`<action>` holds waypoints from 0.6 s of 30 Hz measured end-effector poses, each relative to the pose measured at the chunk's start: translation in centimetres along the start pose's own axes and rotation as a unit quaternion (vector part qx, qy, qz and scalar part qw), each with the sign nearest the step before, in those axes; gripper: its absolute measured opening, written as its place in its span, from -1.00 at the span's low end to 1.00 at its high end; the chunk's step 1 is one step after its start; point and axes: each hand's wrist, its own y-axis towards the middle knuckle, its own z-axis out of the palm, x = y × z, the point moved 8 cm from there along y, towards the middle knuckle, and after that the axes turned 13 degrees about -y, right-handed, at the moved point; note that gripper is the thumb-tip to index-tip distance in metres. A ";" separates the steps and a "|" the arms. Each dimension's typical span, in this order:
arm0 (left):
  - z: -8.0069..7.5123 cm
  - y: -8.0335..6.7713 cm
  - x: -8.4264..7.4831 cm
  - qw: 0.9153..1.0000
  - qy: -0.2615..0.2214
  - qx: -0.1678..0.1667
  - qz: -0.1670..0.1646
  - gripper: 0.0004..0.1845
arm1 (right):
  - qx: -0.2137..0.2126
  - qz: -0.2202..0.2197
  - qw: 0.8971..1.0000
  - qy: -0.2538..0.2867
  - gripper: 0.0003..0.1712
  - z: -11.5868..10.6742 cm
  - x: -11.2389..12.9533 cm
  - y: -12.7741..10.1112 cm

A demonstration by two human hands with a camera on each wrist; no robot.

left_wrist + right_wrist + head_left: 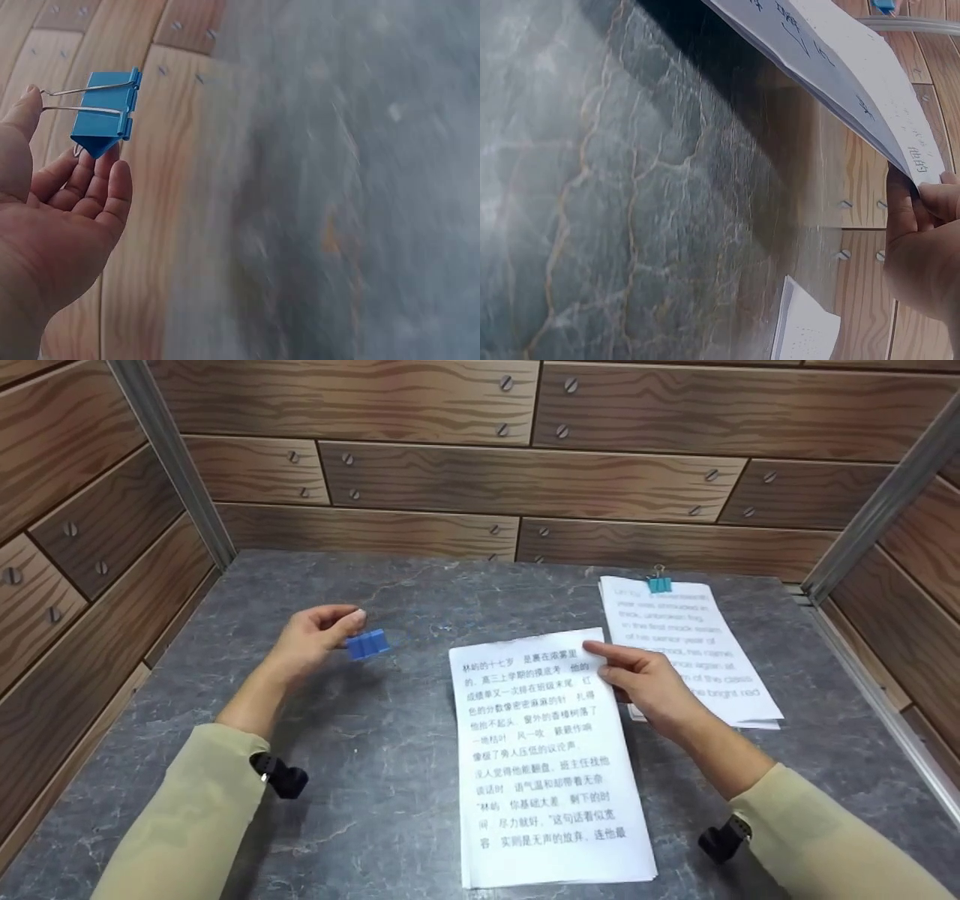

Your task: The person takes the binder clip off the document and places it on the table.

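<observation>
My left hand [313, 639] holds a blue binder clip [367, 645] above the grey marble table [360, 750]. In the left wrist view the thumb and fingers [82, 184] pinch the blue binder clip [103, 112] by its wire handles. My right hand [637, 679] grips the right edge of a stack of white sheets with Chinese print [544, 757] near its top corner. In the right wrist view the stack of sheets [840, 67] is lifted off the table at that edge, with my fingers [934, 206] curled on it.
A second stack of printed sheets [694, 649] lies at the back right, held by a blue binder clip [659, 583] at its top edge. Wood-pattern walls [480, 472] enclose the table on three sides, with metal posts [877, 502] in the corners.
</observation>
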 end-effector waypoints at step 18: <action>-4.5 -1.2 6.0 0.996 0.033 -0.008 -0.086 -0.36 | -0.022 -0.001 1.000 0.001 -0.47 -0.3 -0.7 0.6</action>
